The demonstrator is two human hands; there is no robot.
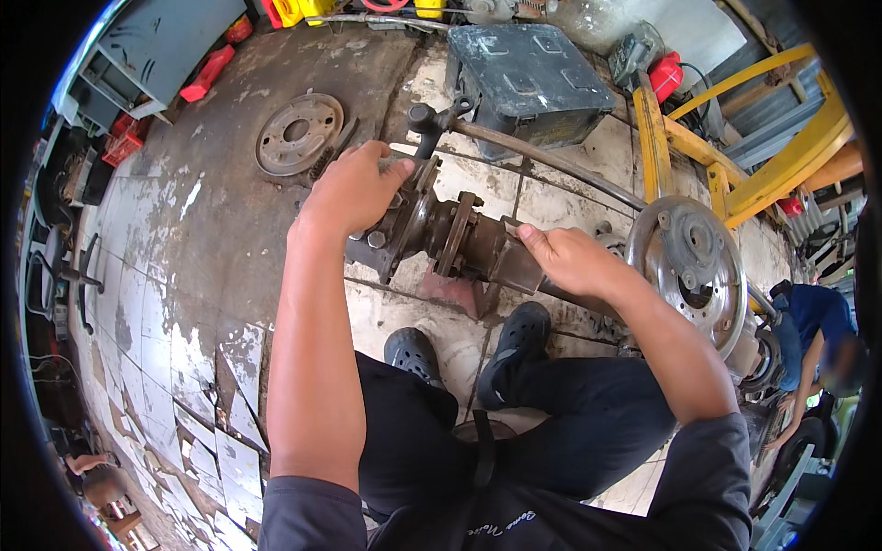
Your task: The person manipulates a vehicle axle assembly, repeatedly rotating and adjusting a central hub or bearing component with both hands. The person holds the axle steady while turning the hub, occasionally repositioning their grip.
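Observation:
A greasy vehicle axle (487, 246) with bolted flanges lies across in front of my knees. My left hand (354, 188) curls over its flanged left end (404, 225), thumb toward the flange; some of its fingertips are hidden. Farther right, my right hand (577, 262) grips the axle housing, thumb on top and the other fingers mostly out of sight. A steel rod (551, 161) with a ball joint (423, 119) runs along the axle's far side. At the right end stands a round metal wheel hub disc (691, 266).
A dark toolbox (533, 64) stands beyond the axle. Left of it, a round backing plate (299, 133) lies on the stained floor. A yellow steel frame (781, 151) rises at right. Another person (818, 321) bends down at far right. Broken tiles (202, 441) cover the lower left.

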